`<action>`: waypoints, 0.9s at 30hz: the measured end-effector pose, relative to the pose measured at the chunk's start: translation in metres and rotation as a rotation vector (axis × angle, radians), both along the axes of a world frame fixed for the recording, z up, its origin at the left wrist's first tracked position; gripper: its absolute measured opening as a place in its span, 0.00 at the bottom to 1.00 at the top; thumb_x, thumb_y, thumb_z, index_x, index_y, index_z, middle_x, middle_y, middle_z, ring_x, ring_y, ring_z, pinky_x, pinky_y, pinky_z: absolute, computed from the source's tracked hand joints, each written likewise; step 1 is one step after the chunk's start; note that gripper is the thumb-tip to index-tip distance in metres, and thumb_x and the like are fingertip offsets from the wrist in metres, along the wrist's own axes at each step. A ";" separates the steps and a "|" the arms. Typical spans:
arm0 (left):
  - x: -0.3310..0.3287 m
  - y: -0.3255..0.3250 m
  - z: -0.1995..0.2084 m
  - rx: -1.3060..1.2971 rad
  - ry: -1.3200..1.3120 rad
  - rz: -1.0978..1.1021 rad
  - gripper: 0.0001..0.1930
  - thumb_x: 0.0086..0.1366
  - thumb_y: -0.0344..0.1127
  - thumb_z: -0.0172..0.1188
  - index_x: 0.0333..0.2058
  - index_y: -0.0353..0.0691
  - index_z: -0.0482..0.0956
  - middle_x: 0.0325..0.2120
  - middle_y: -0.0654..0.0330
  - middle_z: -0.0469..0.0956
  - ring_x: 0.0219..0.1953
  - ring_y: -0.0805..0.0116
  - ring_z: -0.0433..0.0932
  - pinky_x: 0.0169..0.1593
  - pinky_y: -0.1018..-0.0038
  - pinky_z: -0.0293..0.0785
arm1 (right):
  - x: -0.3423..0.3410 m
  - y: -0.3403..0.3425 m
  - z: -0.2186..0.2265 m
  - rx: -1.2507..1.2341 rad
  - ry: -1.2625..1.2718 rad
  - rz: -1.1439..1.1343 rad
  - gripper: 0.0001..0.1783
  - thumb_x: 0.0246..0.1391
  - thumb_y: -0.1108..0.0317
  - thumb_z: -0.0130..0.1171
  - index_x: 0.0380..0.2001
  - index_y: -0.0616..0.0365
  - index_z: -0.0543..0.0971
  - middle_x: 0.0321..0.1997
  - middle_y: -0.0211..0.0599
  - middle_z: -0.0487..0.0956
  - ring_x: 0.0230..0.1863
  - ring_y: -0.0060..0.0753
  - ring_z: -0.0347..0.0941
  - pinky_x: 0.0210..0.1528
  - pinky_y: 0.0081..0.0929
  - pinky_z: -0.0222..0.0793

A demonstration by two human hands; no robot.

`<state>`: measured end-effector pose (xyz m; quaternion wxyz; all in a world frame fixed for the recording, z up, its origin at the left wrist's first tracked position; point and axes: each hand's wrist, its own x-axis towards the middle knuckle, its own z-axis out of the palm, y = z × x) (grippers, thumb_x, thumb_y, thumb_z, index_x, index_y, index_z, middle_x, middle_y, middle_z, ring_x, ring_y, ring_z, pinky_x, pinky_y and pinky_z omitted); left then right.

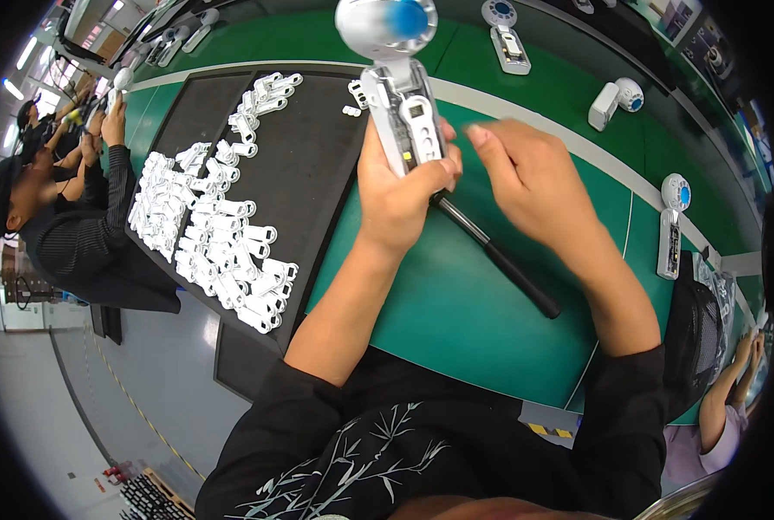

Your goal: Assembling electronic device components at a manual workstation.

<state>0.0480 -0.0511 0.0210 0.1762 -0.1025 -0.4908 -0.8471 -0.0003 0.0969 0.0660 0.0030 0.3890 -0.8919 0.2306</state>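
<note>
Partly assembled device above a green counter (465, 321), which fills the centre and right of the frame. A black tray (318, 130) lies left of centre. At upper centre, the white device (383, 91), with a round head above an open, elongated housing, is raised in the left hand (393, 191), whose fingers grasp its lower end, the thumb across the front. The right hand (530, 178), right of centre, stands apart from the device; its fingers are half curled with the thumb extended, released, and nothing is visible in them. Similar devices (510, 52) are spaced along the upper and right parts of the frame. A dark rod (521, 276) with a metallic section slants from beside the left hand toward lower right; whether that hand also grips it cannot be told. Loose white pieces (157, 191) crowd the tray, and so a large supply appears unused. One slotted white piece (422, 130) sits in the open housing: its placement appears done, but fastening cannot be confirmed, and with inner parts exposed beside it, securing and covering are probably left
</note>
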 end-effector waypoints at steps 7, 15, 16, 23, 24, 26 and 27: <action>0.001 -0.006 0.005 0.192 -0.033 -0.054 0.23 0.50 0.20 0.53 0.47 0.36 0.63 0.38 0.52 0.72 0.30 0.64 0.74 0.29 0.70 0.70 | 0.009 0.004 -0.018 0.385 -0.246 0.021 0.19 0.53 0.56 0.61 0.35 0.66 0.77 0.36 0.56 0.80 0.33 0.53 0.78 0.33 0.42 0.74; -0.005 0.001 -0.003 -0.790 -0.012 0.509 0.39 0.51 0.21 0.59 0.62 0.32 0.54 0.43 0.47 0.72 0.41 0.53 0.77 0.42 0.63 0.75 | -0.008 0.004 -0.011 -0.978 -0.829 -0.015 0.21 0.53 0.68 0.58 0.49 0.68 0.74 0.42 0.46 0.81 0.41 0.34 0.79 0.45 0.29 0.75; -0.004 0.004 -0.002 -0.936 -0.024 0.510 0.39 0.51 0.23 0.60 0.62 0.32 0.54 0.45 0.47 0.73 0.44 0.54 0.76 0.46 0.63 0.75 | -0.007 0.003 -0.012 -0.978 -0.829 -0.020 0.21 0.53 0.68 0.58 0.49 0.68 0.74 0.42 0.46 0.81 0.41 0.34 0.79 0.45 0.29 0.75; -0.003 0.012 -0.005 -0.986 -0.162 0.378 0.43 0.50 0.26 0.64 0.64 0.33 0.53 0.51 0.44 0.71 0.54 0.51 0.73 0.54 0.63 0.72 | -0.017 0.004 -0.027 -0.765 -0.921 -0.082 0.27 0.52 0.72 0.58 0.56 0.69 0.69 0.46 0.43 0.79 0.43 0.27 0.76 0.48 0.24 0.72; -0.004 0.011 -0.005 -0.991 -0.167 0.379 0.43 0.49 0.26 0.65 0.64 0.33 0.53 0.51 0.44 0.71 0.54 0.51 0.73 0.53 0.64 0.72 | -0.019 0.004 -0.028 -0.767 -0.921 -0.082 0.27 0.52 0.72 0.58 0.56 0.69 0.69 0.46 0.43 0.79 0.43 0.27 0.76 0.48 0.24 0.72; -0.004 0.010 -0.005 -0.997 -0.172 0.376 0.44 0.49 0.26 0.65 0.64 0.34 0.53 0.51 0.45 0.71 0.54 0.51 0.73 0.53 0.64 0.72 | -0.020 0.005 -0.029 -0.721 -0.928 -0.078 0.26 0.51 0.72 0.59 0.54 0.69 0.70 0.45 0.42 0.79 0.42 0.26 0.76 0.47 0.24 0.72; -0.004 0.010 -0.004 -1.021 -0.204 0.371 0.44 0.49 0.26 0.65 0.64 0.34 0.54 0.51 0.45 0.71 0.53 0.51 0.73 0.53 0.64 0.72 | -0.021 0.006 -0.031 -0.698 -0.931 -0.077 0.26 0.51 0.72 0.59 0.53 0.69 0.70 0.45 0.41 0.79 0.42 0.26 0.76 0.47 0.24 0.72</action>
